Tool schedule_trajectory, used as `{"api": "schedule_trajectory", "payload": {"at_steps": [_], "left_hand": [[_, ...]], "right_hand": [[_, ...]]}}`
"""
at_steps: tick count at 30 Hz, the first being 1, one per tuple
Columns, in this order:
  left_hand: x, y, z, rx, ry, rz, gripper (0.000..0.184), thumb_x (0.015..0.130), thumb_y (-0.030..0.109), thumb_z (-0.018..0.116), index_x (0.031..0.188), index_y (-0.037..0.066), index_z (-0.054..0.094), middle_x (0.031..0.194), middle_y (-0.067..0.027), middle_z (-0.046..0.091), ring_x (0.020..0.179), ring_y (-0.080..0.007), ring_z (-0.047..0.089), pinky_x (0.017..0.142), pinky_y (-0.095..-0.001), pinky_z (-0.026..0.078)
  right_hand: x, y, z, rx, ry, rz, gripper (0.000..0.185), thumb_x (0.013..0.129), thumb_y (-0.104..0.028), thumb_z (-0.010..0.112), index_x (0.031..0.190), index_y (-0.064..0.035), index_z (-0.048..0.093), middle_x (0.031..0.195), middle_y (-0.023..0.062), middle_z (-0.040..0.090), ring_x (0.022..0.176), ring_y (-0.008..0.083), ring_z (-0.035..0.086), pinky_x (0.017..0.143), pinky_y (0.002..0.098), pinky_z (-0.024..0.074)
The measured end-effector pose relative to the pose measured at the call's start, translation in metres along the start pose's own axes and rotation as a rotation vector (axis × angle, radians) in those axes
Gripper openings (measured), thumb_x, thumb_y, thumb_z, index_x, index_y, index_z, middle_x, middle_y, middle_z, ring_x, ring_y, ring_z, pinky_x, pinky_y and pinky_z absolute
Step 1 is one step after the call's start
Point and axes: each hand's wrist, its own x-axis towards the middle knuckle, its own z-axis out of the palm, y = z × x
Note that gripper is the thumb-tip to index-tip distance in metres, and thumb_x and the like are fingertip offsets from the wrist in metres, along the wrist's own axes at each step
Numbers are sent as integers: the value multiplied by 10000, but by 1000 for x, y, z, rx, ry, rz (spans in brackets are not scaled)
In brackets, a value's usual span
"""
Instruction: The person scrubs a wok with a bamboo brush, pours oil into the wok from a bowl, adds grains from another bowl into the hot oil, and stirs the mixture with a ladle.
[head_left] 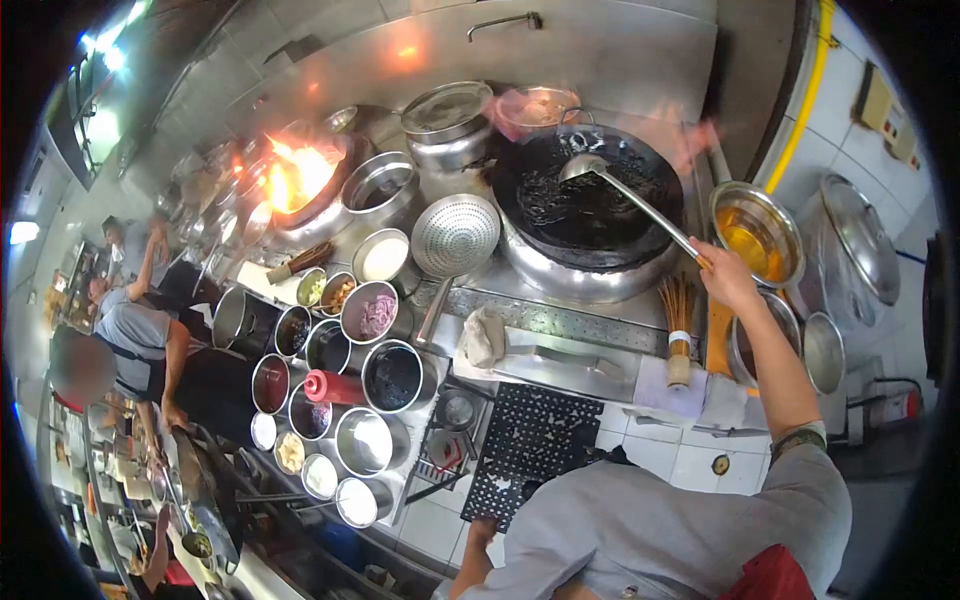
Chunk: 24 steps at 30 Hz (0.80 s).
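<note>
My right hand [728, 274] is closed around the end of a long-handled metal ladle [648, 212]. The ladle's bowl rests over a large black wok [520, 215], which holds a dark, glossy liquid and sits on a steel burner ring. Down by my side, my left hand [482, 530] hangs above the black perforated floor mat [530, 440]; its fingers are too small and hidden to read. Nearest my right hand is a steel bowl of yellow oil [755, 240]. A bamboo wok brush [678, 340] lies below the wok.
A perforated strainer [455, 235] rests left of the wok. Several ingredient pots surround a red squeeze bottle [335, 387]. High flames [300, 178] rise from another wok. A folded cloth [485, 338] lies on the front ledge. Co-workers [140, 335] stand at the left.
</note>
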Motion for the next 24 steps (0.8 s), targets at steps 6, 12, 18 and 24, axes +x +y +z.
{"api": "schedule_trajectory", "payload": {"at_steps": [6, 12, 18, 24], "left_hand": [[-37, -41, 11, -628, 79, -226, 277, 957, 338, 596, 1034, 83, 675, 821, -13, 637, 662, -134, 591, 518, -312, 461], [-39, -79, 26, -568, -52, -282, 334, 921, 344, 628, 1110, 69, 630, 878, -44, 651, 725, -206, 634, 618, -403, 506], [-33, -105, 31, -643, -99, -229, 228, 905, 321, 632, 1008, 118, 629, 803, -31, 623, 669, -187, 603, 610, -406, 493], [-20, -123, 36, -803, -71, -150, 191, 907, 296, 623, 1016, 141, 641, 787, -6, 639, 674, -171, 612, 649, -510, 480]], "right_hand": [[-48, -27, -40, -104, -60, 51, 562, 808, -8, 582, 1353, -144, 601, 1153, 242, 660, 1062, 411, 633, 954, 476, 498], [-85, -55, -74, -209, -104, 147, 559, 784, -15, 588, 1327, -145, 624, 1156, 240, 662, 1086, 404, 631, 985, 460, 490], [-120, -73, -113, -268, -75, 152, 532, 760, -15, 595, 1275, -131, 659, 1148, 230, 670, 1077, 402, 634, 973, 454, 494], [-138, -71, -142, -258, -49, 125, 518, 726, -44, 625, 1237, -109, 681, 1149, 229, 672, 1080, 401, 634, 959, 448, 503]]}}
